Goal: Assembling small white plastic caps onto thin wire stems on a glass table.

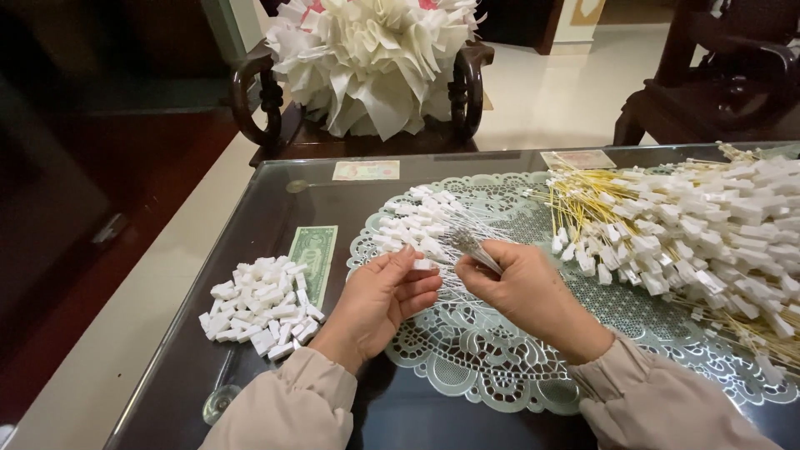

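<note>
My right hand grips a bundle of thin white wires whose far ends carry small white plastic blocks, fanned out over the lace mat. My left hand pinches one small white block at its fingertips, right beside the bundle. Both hands hover over the middle of the glass-topped table. Beige sleeves cover both wrists.
A pile of loose white blocks lies at the left next to a green banknote. A large heap of yellow-wired white blocks fills the right side. A white lace mat covers the centre. Behind the table stands a dark wooden chair holding white folded paper.
</note>
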